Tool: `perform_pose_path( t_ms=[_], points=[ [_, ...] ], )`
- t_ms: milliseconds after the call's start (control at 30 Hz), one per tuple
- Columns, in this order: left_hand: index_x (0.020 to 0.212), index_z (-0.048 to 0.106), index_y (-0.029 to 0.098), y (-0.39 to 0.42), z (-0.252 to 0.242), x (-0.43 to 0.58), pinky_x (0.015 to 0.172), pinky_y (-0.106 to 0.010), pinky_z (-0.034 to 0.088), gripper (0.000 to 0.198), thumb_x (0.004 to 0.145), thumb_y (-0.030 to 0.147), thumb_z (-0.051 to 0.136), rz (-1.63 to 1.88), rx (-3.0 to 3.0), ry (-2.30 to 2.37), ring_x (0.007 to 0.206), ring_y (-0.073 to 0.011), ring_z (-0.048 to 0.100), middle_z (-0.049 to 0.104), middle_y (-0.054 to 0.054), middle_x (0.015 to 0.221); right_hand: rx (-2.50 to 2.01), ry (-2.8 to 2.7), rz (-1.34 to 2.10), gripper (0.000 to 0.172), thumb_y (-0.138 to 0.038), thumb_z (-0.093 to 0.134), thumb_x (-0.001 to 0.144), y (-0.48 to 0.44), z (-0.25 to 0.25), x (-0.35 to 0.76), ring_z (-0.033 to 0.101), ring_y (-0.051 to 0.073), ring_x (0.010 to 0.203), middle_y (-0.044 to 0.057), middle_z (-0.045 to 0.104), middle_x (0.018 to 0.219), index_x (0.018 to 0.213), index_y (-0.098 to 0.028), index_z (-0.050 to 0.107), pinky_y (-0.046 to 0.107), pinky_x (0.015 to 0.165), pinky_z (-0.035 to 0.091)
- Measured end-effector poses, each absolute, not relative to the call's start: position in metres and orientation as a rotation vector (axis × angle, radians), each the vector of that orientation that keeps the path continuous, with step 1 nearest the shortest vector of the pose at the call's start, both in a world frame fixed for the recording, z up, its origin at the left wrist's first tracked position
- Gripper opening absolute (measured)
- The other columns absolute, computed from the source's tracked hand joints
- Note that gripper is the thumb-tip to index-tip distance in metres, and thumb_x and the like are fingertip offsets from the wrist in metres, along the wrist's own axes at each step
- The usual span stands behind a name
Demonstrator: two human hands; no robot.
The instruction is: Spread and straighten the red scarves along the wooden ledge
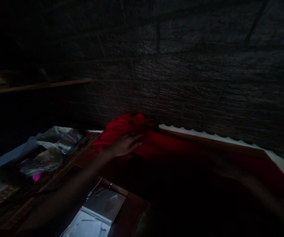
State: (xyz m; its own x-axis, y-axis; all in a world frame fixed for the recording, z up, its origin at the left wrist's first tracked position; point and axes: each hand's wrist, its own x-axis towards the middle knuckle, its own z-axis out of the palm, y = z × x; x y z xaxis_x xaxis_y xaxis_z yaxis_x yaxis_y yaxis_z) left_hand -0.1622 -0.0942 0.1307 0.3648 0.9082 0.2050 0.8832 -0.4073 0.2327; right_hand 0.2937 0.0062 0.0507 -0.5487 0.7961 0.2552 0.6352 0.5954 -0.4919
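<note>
Bunched red cloth (pixel 117 126) lies heaped against the wall, and a flatter stretch of it runs to the right. My left hand (pixel 126 144) rests on or just above the heap, fingers reaching out and a little apart, with no grip on the fabric visible. Deep in shadow on the right, my right hand (pixel 222 164) is near the spread part of the cloth. Its fingers are too dark and blurred to make out, so contact cannot be judged. Dark shadow hides the middle of the cloth's near side.
A block wall (pixel 171 72) rises behind the cloth, with a white wavy-edged strip (pixel 206 135) along its foot. Crumpled plastic wrapping (pixel 60 138) lies at left, below a wooden shelf (pixel 38 87). A pale metallic hinged-looking object (pixel 104 200) sits at the bottom.
</note>
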Motion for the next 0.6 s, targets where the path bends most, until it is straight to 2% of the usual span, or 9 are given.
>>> perform_pose_path(
  t_ms=[67,167,367,467,600],
  points=[
    [0.140,0.057,0.018,-0.072,0.139,-0.177,0.110,-0.039,0.047,0.052,0.105,0.050,0.037,0.563,2.473,1.721,0.126,-0.0243,0.061,0.063,-0.012,0.140,-1.062,-2.439,0.666,0.039,-0.045,0.055,0.094,0.023,0.055,0.249,0.068,0.029,0.115,0.008,0.070,0.127,0.125,-0.027,0.072,0.045,0.104,0.053],
    [0.128,0.064,0.018,-0.030,0.138,-0.188,0.103,-0.035,0.051,0.045,0.104,0.047,0.039,0.564,2.438,1.679,0.115,-0.0223,0.066,0.071,-0.009,0.126,-1.088,-2.336,0.721,0.039,-0.043,0.051,0.096,0.048,0.056,0.187,0.068,0.027,0.115,0.008,0.071,0.126,0.123,-0.023,0.070,0.048,0.109,0.049],
    [0.116,0.070,0.019,0.022,0.118,-0.196,0.098,-0.033,0.051,0.034,0.102,0.038,0.046,0.387,2.420,1.477,0.110,-0.0213,0.069,0.073,-0.009,0.120,-0.993,-2.256,0.880,0.029,-0.043,0.055,0.097,0.069,0.031,0.150,0.070,0.022,0.107,0.004,0.074,0.118,0.114,-0.026,0.071,0.039,0.099,0.053],
    [0.111,0.072,0.020,0.025,0.115,-0.202,0.092,-0.031,0.052,0.032,0.101,0.040,0.049,0.385,2.363,1.441,0.105,-0.0203,0.070,0.075,-0.008,0.114,-0.946,-2.204,0.946,0.026,-0.039,0.053,0.098,0.072,0.020,0.153,0.071,0.020,0.102,0.004,0.075,0.115,0.112,-0.025,0.071,0.035,0.092,0.055],
    [0.107,0.073,0.020,0.024,0.116,-0.207,0.087,-0.030,0.054,0.031,0.100,0.043,0.053,0.427,2.296,1.433,0.098,-0.0197,0.071,0.076,-0.006,0.108,-0.922,-2.169,0.947,0.022,-0.035,0.058,0.096,0.076,0.015,0.151,0.070,0.021,0.101,0.005,0.075,0.113,0.107,-0.024,0.073,0.036,0.092,0.055]
  ],
)
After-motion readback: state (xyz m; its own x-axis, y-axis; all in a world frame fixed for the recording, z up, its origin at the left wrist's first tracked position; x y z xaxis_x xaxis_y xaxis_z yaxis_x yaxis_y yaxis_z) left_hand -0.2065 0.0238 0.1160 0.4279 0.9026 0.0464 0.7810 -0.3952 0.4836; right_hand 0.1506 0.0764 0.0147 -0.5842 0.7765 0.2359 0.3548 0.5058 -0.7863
